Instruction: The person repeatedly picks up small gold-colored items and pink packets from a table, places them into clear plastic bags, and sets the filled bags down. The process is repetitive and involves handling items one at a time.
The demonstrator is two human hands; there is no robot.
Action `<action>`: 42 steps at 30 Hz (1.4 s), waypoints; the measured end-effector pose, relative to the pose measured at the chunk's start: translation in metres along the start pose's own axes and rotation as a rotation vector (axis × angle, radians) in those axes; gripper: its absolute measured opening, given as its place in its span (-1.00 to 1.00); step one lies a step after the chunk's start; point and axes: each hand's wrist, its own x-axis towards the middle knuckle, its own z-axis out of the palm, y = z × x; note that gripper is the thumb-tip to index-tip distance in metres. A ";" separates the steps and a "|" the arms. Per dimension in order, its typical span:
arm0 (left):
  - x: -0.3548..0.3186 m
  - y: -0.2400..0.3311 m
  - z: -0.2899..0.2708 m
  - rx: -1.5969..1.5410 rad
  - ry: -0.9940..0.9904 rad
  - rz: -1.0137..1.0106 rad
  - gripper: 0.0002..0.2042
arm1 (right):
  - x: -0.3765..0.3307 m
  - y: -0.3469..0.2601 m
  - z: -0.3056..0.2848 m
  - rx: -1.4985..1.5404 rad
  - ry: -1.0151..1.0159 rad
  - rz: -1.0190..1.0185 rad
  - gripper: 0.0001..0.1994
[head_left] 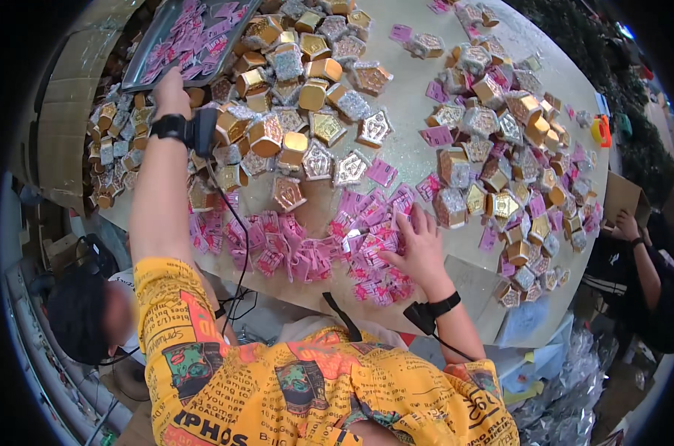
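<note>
My left hand (172, 93) reaches far forward to the near rim of a grey metal tray (135, 74), its fingers closed at that rim. Many small pink printed cards (196, 33) lie in the tray. Down on the near part of the table, my right hand (420, 253) rests with fingers spread at the right side of a heap of pink cards (367, 223). More pink cards (285, 249) spread leftward from there along the near edge. Each wrist wears a black band with a cable.
Gold and silver glittery house-shaped boxes (315, 97) pile up beyond my hands. Another heap of boxes mixed with pink cards (500, 171) covers the right of the table (404, 97). A cardboard wall (66, 111) borders the left. Other people are at left and right; one hand (625, 225) holds cardboard.
</note>
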 end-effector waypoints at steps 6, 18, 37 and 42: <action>-0.241 0.048 -0.043 0.406 -0.230 1.056 -0.55 | 0.016 -0.010 -0.001 0.011 0.062 -0.014 -0.19; -0.392 -0.117 -0.173 0.924 -1.152 0.959 -0.21 | 0.064 -0.034 0.024 -0.206 -0.279 -0.072 -0.19; -0.374 -0.097 -0.204 0.706 -0.988 1.098 -0.33 | -0.092 -0.023 -0.022 0.292 0.427 0.331 -0.89; -0.388 -0.106 -0.195 0.731 -0.931 1.097 -0.48 | -0.183 -0.035 0.039 0.321 0.264 0.426 -0.88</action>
